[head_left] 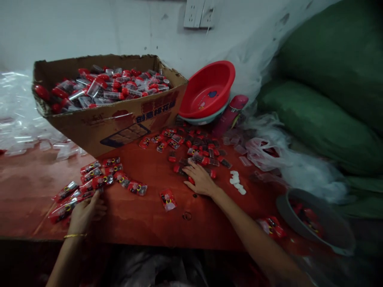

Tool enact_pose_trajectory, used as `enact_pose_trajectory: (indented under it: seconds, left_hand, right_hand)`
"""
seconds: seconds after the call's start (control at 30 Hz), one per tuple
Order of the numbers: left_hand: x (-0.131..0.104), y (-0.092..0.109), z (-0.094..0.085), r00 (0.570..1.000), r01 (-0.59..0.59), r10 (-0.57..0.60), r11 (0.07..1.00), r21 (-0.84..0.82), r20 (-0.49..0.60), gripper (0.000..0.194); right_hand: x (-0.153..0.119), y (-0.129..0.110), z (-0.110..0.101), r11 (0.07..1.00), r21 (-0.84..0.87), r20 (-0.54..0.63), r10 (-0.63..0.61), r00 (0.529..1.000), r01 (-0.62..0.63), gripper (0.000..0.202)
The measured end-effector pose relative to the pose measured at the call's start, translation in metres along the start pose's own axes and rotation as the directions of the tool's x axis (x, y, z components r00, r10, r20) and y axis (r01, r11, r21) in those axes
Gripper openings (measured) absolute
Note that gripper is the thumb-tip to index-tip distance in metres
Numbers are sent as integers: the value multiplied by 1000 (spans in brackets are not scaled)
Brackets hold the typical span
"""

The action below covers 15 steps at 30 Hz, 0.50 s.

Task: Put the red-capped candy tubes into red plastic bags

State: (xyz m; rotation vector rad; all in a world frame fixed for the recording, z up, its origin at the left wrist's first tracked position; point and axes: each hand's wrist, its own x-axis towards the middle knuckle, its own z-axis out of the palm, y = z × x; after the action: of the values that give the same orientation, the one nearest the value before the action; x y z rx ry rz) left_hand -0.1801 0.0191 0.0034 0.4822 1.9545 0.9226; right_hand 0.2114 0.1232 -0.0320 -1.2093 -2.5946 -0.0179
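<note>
My left hand (86, 211) is at the left, by a cluster of small red printed packets (101, 181). Its fingertips touch the nearest packets, and its fingers are loosely apart. My right hand (200, 179) lies palm down at the near edge of a heap of small clear tubes with red caps (206, 159). Its fingers are stretched over the tubes, and a red piece shows between thumb and fingers. One single packet (168, 200) lies on the table between my hands. More packets (161, 139) lie at the heap's far left side.
A cardboard box (131, 123) full of red-capped tubes stands at the back left. Behind the heap are a red basin (206, 89) and a pink flask (229, 115). White discs (237, 182), plastic bags (299, 167) and a grey bowl (332, 235) are to the right.
</note>
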Motion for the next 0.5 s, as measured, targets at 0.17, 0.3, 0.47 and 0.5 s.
enact_pose_trajectory:
  seconds: [0.17,0.3,0.47,0.5]
  left_hand:
    - [-18,-5,30,933,-354,352,875,330,69,34]
    - [-50,-13,87,622,-775,738,533,338,263,19]
    - [-59,-21,148,380,-919,757,245,308,531,28]
    - [-57,-23,154,378,-918,743,223,329,551,28]
  right_hand:
    - [-22,2,1,998,-43,-101,41,994,-45,56]
    - [-37,-12,6,985,-40,-196,159,968,-170,49]
    - [-60,-42,5,949,28,-335,303,892,-313,33]
    - [-64,-48,4,946,48,-354,315,881,-320,31]
